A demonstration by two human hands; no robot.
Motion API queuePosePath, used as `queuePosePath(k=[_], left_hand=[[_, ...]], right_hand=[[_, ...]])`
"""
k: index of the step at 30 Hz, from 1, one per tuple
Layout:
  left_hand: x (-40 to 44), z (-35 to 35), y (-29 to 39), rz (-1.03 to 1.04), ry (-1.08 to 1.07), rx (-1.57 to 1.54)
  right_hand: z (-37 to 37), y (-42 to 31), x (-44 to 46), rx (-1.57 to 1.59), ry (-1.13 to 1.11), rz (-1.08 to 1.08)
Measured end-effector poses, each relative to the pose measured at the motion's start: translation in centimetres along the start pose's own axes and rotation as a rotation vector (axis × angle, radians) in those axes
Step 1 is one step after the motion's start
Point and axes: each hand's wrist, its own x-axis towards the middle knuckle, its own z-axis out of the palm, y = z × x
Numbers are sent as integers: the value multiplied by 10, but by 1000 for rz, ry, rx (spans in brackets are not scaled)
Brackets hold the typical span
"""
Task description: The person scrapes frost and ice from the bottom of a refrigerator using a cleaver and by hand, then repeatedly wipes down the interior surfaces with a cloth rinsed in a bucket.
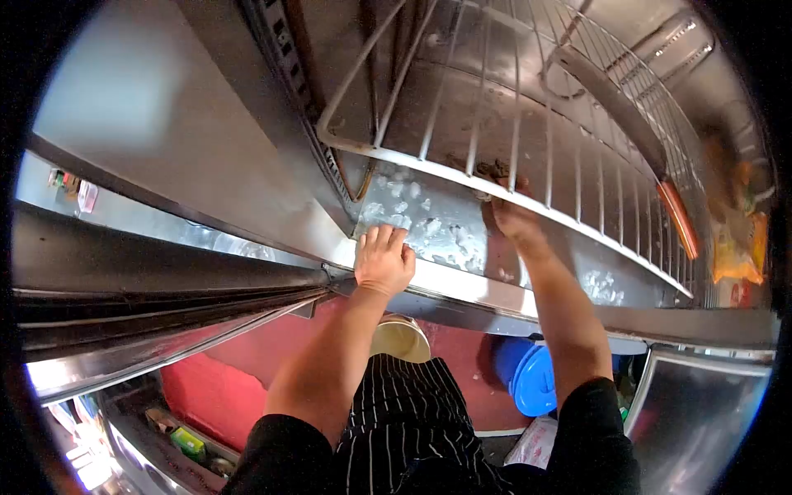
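My left hand (385,259) rests on the front lip (462,285) of a metal cabinet. Its fingers lie over the edge with the thumb apart, and nothing is in them. My right hand (510,216) reaches under a white wire shelf (429,171) and is partly hidden by its bars. A crumpled, dark greenish-brown wad (493,171), perhaps a rag or scrubber, is at its fingers against the metal floor. Whitish wet or foamy patches (445,239) spread over that floor (388,202) between my hands.
A knife (678,219) with an orange-brown handle lies on the wire shelf. An orange-yellow packet (737,252) is at the far right. Below stand a pale bucket (401,338) and a blue lidded bin (535,384) on the red floor (219,400). A cabinet door (165,256) stands at left.
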Motion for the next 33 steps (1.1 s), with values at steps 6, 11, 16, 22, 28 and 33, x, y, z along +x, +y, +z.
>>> queuePosePath(k=[6, 11, 16, 22, 28, 33], left_hand=[[0, 2, -2, -15, 3, 12], [4, -9, 5, -70, -7, 9], [0, -6, 4, -108, -40, -23], [0, -5, 2, -109, -23, 0], [1, -4, 2, -140, -5, -55], [1, 3, -3, -124, -1, -114]], right_hand=[[-50, -39, 78, 637, -243, -128], [-60, -132, 96, 623, -238, -346], [-14, -195, 72, 407, -167, -332], [-35, -177, 43, 436, -296, -465], [-71, -157, 16, 546, -512, -562], [-86, -142, 5, 591, -724, -497]])
